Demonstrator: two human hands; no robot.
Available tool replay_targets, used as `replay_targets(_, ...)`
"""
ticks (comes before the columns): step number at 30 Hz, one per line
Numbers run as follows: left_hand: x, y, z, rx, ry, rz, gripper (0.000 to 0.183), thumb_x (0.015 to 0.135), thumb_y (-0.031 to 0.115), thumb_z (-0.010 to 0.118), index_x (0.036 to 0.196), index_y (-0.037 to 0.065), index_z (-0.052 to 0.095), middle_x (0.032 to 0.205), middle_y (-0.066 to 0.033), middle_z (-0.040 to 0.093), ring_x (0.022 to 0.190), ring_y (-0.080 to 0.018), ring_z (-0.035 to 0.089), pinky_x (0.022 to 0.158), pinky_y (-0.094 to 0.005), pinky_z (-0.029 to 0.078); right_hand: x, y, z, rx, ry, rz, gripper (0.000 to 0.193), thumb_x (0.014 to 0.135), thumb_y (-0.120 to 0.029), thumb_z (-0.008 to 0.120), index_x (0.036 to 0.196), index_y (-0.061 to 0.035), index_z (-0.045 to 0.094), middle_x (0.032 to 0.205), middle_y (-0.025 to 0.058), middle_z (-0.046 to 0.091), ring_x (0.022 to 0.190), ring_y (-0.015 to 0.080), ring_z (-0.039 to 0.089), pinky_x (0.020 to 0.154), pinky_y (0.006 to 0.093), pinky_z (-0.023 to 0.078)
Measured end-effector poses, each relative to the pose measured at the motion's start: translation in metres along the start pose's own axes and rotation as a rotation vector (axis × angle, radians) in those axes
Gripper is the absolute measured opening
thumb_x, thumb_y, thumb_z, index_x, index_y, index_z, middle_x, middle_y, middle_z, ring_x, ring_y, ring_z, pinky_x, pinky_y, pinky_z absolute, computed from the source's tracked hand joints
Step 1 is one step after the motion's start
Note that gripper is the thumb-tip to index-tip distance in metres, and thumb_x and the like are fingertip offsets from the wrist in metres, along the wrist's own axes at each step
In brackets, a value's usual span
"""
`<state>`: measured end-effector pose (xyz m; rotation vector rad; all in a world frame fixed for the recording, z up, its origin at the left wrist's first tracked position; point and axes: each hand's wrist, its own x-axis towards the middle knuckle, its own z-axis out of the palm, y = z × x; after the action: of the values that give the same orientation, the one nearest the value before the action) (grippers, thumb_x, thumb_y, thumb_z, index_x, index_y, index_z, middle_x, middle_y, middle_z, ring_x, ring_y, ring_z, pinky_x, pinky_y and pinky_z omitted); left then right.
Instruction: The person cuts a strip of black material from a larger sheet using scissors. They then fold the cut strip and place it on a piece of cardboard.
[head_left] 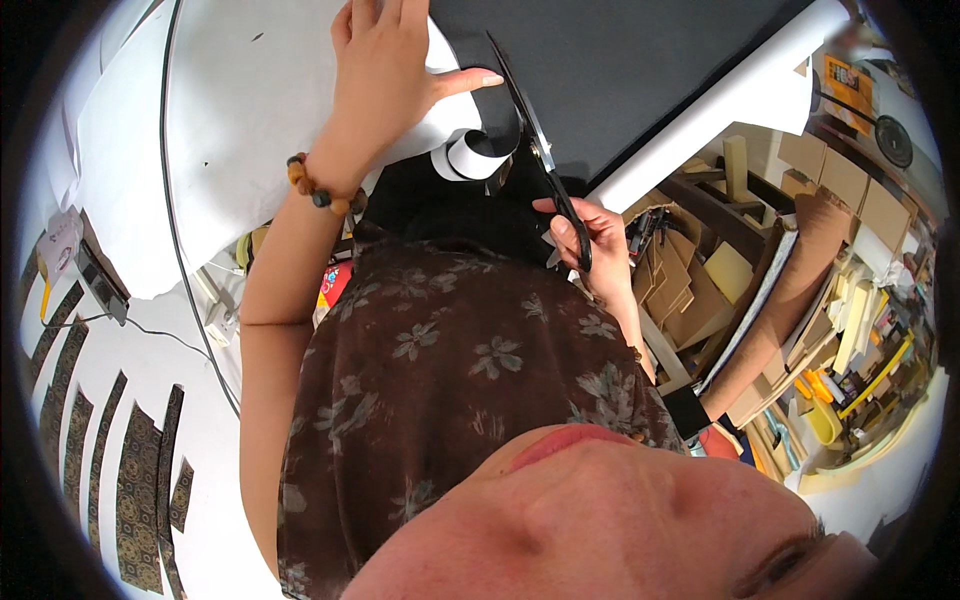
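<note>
My left hand (385,75) presses on a white sheet (260,90), its thumb stretched out to the right and its other fingers running to the picture's upper edge. In my right hand (600,245) is a pair of scissors (541,150) with black handles. Their blades point up and away along the edge of black material (610,75), close to my left thumb. Between the hands hangs a curled strip (478,157), white on one face and dark on the other, near the scissors. Whether the blades touch the material I cannot tell.
A long white roll (720,105) lies at the right of the black material. Cardboard pieces (670,285) fill a bin by my right arm, with cluttered shelves beyond. On the left, a black cable (168,150) crosses the white surface, and patterned dark strips (140,490) lie lower down.
</note>
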<state>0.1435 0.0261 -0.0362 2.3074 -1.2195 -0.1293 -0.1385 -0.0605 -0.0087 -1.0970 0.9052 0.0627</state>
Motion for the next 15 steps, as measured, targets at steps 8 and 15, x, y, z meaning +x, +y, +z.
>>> replay_targets(8,0.000,-0.003,0.002,-0.068,0.024,0.020,0.123,0.060,0.046,0.088,0.147,-0.009,0.020,0.147,-0.0348,0.028,0.137,-0.0522,0.026,0.110,-0.0555,0.026,0.007,-0.019,0.006,-0.024,0.000,-0.017,0.028,0.094,-0.018,0.068,0.113,0.0023,0.066,0.062,-0.0081,0.050,0.048,-0.0005,0.039,0.043,0.0184,0.026)
replay_targets(15,0.001,-0.003,0.002,-0.050,0.005,0.022,0.122,0.061,0.051,0.085,0.146,-0.009,0.022,0.144,-0.0307,0.033,0.134,-0.0515,0.030,0.108,-0.0568,0.027,0.017,-0.025,0.011,-0.037,0.005,-0.001,0.029,0.093,-0.021,0.069,0.111,0.0028,0.067,0.061,-0.0085,0.050,0.047,-0.0007,0.039,0.042,0.0183,0.025)
